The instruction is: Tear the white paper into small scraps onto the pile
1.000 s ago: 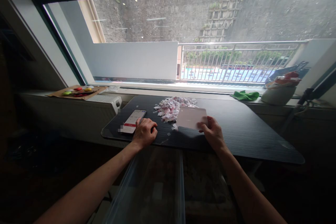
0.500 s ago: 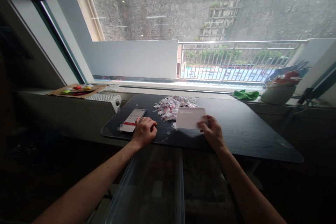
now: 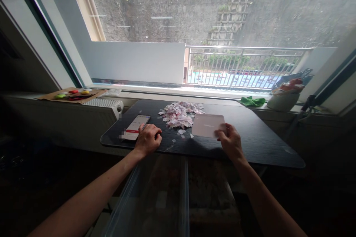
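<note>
In my right hand (image 3: 232, 142) is a pale, translucent plastic scraper (image 3: 207, 125) with rounded corners, gripped at its right edge. It is held tilted over the dark table, just right of a heap of torn paper scraps (image 3: 179, 114). A few loose scraps (image 3: 181, 132) lie in front of the heap. My left hand (image 3: 148, 137) rests near the table's front edge with its fingers curled in and nothing visible in them. Beside it lies a phone (image 3: 138, 123) with a timer on its screen, and the fingers overlap the phone's right edge.
Under the front edge of the black table (image 3: 258, 144) stands a clear plastic bin (image 3: 155, 200). A radiator (image 3: 108, 106) and a brown board (image 3: 80, 98) with colourful items are at left. A green cloth (image 3: 251, 101) and a white pot (image 3: 283, 100) sit on the sill at right.
The scraper in my right hand has moved right, away from the heap, and more loose scraps show in front of it. My left hand stays by the phone. The view has shifted slightly.
</note>
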The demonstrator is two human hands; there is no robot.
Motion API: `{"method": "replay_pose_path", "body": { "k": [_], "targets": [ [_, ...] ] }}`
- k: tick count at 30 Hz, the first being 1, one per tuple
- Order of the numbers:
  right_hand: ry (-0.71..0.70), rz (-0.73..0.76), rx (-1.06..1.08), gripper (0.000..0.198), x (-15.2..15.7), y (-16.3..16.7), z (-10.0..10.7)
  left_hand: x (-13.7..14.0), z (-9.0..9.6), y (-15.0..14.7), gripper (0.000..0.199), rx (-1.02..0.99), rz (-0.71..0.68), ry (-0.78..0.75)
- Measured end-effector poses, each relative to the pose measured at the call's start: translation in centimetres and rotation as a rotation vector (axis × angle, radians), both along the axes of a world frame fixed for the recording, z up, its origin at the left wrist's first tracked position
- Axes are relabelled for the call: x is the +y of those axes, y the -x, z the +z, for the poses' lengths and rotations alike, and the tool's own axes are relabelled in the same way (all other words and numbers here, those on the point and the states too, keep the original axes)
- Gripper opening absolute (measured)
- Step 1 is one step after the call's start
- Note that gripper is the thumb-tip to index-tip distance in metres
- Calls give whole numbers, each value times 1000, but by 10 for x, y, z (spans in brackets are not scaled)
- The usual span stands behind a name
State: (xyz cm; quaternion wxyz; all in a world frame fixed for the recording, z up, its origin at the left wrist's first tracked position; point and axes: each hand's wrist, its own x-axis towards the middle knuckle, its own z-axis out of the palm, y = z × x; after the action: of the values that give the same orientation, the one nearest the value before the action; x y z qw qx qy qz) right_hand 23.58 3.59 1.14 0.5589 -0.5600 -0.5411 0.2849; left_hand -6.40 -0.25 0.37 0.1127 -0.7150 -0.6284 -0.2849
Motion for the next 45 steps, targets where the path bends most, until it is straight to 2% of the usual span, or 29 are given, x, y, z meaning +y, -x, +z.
{"method": "replay_pose_path", "body": {
  "k": [6,10,13,17,27,34,40,45],
  "targets": [
    [123,83,-110,36,-5,-30,11,0,-1,1,18,13,5,-3],
    [150,91,25,34,-4,-51,22,0,-1,1,19,23,-1,-12],
    [226,103,115,30,1,-50,27,0,0,1,19,30,2,-18],
    [308,103,124,23,4,-42,27,0,0,2,19,43,2,-27],
    [364,225,69,24,2,-45,18,2,-2,4,19,49,-4,-34],
    [424,268,96,24,-7,-42,23,1,-1,4,20,43,-7,-32],
    [412,325,106,27,-17,-44,34,2,-3,4,19,45,-6,-42],
    [263,255,121,32,-12,-27,23,2,-3,3,19,31,-4,-32]
  ]
}}
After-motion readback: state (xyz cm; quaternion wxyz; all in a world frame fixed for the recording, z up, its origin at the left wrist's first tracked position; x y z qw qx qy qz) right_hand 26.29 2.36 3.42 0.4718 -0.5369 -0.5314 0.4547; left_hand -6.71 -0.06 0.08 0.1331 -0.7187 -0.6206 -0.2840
